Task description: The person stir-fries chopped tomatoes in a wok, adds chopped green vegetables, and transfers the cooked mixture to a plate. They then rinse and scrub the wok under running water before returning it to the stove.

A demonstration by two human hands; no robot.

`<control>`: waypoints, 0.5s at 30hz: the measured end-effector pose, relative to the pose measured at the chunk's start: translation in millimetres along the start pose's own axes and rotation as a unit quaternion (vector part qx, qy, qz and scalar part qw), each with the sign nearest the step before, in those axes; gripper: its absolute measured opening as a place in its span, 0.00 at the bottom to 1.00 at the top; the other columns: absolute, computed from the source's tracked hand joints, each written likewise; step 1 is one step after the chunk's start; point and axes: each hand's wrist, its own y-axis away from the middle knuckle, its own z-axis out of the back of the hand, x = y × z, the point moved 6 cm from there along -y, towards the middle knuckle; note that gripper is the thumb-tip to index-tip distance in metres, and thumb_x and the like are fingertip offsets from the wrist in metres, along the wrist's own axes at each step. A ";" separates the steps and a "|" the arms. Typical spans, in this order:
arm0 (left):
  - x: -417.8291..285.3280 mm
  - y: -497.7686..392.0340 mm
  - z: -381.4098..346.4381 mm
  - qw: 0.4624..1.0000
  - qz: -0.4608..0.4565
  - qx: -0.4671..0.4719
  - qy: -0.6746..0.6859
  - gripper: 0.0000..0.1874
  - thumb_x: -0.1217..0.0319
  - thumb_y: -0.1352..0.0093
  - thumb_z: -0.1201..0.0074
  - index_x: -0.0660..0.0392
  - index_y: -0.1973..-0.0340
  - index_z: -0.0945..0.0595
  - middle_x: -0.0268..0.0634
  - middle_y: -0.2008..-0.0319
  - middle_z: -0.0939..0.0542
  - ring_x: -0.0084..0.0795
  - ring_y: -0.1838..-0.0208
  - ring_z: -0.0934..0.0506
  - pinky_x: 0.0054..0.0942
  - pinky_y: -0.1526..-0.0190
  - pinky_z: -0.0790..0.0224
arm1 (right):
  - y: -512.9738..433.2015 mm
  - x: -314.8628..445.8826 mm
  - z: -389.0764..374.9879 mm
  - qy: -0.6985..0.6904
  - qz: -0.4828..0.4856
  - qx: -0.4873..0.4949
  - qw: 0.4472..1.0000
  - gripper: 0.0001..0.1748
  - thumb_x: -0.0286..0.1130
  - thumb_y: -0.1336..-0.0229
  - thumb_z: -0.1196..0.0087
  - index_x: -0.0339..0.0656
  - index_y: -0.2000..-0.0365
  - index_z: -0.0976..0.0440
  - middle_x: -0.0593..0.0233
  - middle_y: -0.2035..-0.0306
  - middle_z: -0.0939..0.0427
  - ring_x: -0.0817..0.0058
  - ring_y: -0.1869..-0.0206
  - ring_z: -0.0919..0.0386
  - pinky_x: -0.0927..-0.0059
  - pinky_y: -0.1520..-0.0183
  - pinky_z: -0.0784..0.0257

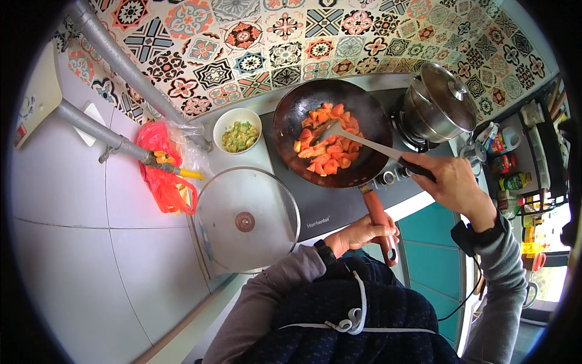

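A dark wok (295, 104) sits on the left burner of the gas hob, with chopped tomatoes (329, 161) in it and faint steam above. My left hand (363, 234) is closed around the wok's red-brown handle (375, 207). In my right hand (448, 182) is the black grip of a metal spatula (373, 144), whose blade lies among the tomato pieces. Left of the wok stands a white bowl (220, 123) holding a yellow-green food (239, 136) that looks like egg with chopped greens. A round glass lid (248, 195) with a brown knob lies on the counter below the bowl.
A lidded steel pot (427, 109) stands on the right burner, close to the wok. Grey metal pipes (132, 73) cross the left side above a red plastic bag (157, 177). Bottles and jars fill a black rack (552, 168) at the right. A patterned tile wall rises behind the hob.
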 end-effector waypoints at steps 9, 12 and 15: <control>-2.1 2.4 -2.1 1.000 0.001 -0.012 -0.005 0.13 0.67 0.32 0.40 0.57 0.58 0.25 0.41 0.55 0.23 0.39 0.50 0.20 0.40 0.51 0.22 | -28.8 -8.0 -41.5 -0.029 -0.046 0.101 0.993 0.23 0.42 0.41 0.42 0.55 0.45 0.27 0.54 0.75 0.20 0.51 0.71 0.21 0.54 0.65 0.28; -4.6 2.2 -4.1 1.000 -0.001 -0.003 -0.008 0.12 0.68 0.32 0.40 0.57 0.58 0.25 0.41 0.55 0.23 0.40 0.50 0.20 0.40 0.51 0.22 | -14.8 -10.9 -21.9 -0.102 -0.052 0.016 0.993 0.21 0.40 0.42 0.42 0.52 0.47 0.25 0.53 0.75 0.20 0.52 0.72 0.21 0.56 0.64 0.28; -2.5 2.7 -3.3 1.000 0.004 -0.006 -0.006 0.11 0.68 0.32 0.41 0.56 0.58 0.25 0.41 0.55 0.23 0.39 0.49 0.20 0.40 0.50 0.23 | 4.7 -21.2 -16.4 -0.107 -0.107 0.014 0.988 0.19 0.37 0.42 0.42 0.49 0.49 0.23 0.53 0.80 0.24 0.53 0.75 0.23 0.57 0.67 0.30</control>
